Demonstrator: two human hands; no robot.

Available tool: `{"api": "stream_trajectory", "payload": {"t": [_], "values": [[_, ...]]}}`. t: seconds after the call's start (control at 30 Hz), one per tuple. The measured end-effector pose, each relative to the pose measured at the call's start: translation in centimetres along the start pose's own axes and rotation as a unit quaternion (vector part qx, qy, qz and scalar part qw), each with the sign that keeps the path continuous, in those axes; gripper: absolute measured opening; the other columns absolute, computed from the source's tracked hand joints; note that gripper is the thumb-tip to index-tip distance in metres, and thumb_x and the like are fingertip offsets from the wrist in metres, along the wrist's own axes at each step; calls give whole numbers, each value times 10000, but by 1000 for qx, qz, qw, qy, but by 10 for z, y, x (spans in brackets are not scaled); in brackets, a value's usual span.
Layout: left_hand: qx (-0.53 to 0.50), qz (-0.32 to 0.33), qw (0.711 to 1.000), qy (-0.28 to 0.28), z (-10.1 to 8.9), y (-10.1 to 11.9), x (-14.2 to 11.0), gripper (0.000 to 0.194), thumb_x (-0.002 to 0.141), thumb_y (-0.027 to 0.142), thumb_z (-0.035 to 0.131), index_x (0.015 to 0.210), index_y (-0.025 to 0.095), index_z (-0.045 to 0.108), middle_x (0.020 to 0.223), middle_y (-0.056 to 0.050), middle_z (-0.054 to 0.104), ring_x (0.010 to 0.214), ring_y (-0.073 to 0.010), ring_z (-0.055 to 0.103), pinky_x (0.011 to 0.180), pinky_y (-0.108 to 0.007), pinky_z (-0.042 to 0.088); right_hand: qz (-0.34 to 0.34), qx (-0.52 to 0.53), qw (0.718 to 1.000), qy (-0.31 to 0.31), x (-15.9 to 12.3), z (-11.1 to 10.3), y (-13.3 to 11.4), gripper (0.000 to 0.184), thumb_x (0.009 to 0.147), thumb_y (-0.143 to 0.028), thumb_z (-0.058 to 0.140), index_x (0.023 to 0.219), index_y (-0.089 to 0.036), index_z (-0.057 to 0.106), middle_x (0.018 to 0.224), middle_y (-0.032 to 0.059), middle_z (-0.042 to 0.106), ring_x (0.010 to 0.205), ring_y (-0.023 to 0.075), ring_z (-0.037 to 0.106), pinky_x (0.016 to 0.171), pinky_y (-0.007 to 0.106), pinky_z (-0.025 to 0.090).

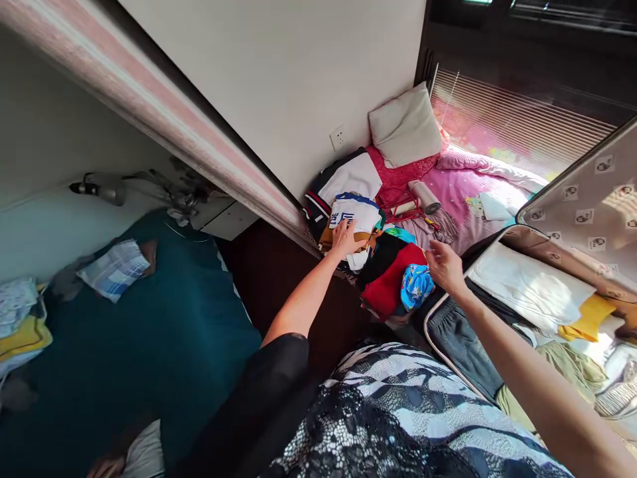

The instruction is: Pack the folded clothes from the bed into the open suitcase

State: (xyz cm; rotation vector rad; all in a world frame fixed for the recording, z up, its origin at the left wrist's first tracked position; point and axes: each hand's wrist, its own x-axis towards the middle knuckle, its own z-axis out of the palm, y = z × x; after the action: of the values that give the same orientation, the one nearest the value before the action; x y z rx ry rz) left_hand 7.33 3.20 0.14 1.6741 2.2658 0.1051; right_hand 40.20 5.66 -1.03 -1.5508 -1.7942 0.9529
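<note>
My left hand [346,239] rests on a folded white shirt [355,209] with blue lettering, its fingers spread over the cloth and the thumb out to the right. That shirt tops a stack, with brown cloth showing beneath it. Off to the right, my right hand [445,267] hovers with loosely bent fingers and nothing visible in it. Between the hands lie a red garment [395,282], a black garment [382,255] and a bunched blue patterned cloth [417,285].
An open suitcase [432,325] with packed clothes stands at the right, its lid raised. Behind the stack are a cream pillow [405,126], a rolled grey item [424,197] and a pink bedspread [458,189]. A teal-covered bed [174,345] and a partition edge [199,146] are on the left.
</note>
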Motion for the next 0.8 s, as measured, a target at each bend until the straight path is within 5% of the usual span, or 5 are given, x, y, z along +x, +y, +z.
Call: {"api": "stream_trajectory", "payload": {"t": [0.17, 0.33, 0.6, 0.8], "values": [[28, -42, 998, -25, 2, 16, 23, 840, 923, 506, 844, 1656, 245, 529, 1667, -231, 504, 1487, -457, 517, 1231, -588, 384, 172, 109, 970, -135, 41, 70, -51, 147, 835, -220, 746, 980, -203, 766, 805, 28, 753, 865, 217, 745, 900, 344, 613], [24, -3, 1000, -2, -3, 27, 41, 367, 1097, 349, 607, 1365, 169, 783, 1483, -229, 634, 1383, -407, 576, 1195, -548, 396, 255, 179, 940, -142, 84, 118, -80, 148, 918, -267, 780, 830, -190, 689, 708, 11, 676, 700, 143, 675, 676, 230, 567], [-76, 75, 993, 53, 9, -17, 32, 367, 1113, 256, 545, 1360, 207, 812, 1314, -153, 742, 1252, -300, 678, 1150, -448, 511, 343, 270, 894, -101, 128, 168, -108, 386, 863, -420, 922, 881, -225, 589, 663, -31, 577, 616, 140, 608, 547, 240, 546], [-226, 145, 956, 122, 25, -46, 20, 332, 1069, 286, 623, 1336, 188, 796, 1304, -145, 771, 1260, -261, 725, 1144, -429, 578, 350, 323, 873, -109, 134, 186, -135, 278, 787, -102, 818, 890, -217, 587, 699, -35, 640, 633, 148, 626, 584, 276, 594]]}}
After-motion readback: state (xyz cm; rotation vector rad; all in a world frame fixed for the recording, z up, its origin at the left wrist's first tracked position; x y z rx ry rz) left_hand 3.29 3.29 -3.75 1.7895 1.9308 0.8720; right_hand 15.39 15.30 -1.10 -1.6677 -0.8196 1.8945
